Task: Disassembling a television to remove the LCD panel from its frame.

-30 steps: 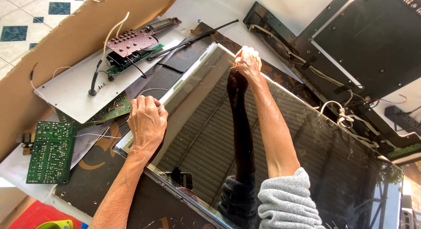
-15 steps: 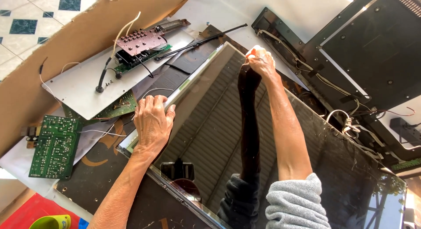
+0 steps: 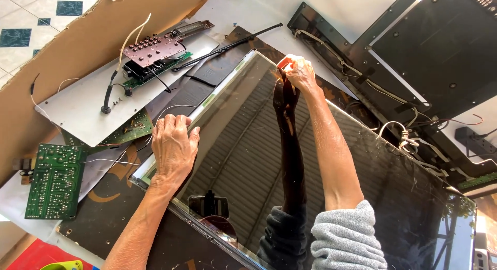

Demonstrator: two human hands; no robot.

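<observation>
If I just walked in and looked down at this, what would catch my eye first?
Probably the big glossy screen panel lying flat in the middle, mirroring a roof and the person's own arm. The left hand presses on its left edge, while the right hand pinches its far top edge. To the left lie green circuit boards and a grey metal plate on cardboard.

Left hand (image 3: 173,143) on glossy screen panel (image 3: 362,197) edge, right hand (image 3: 297,71) pinching far corner
</observation>
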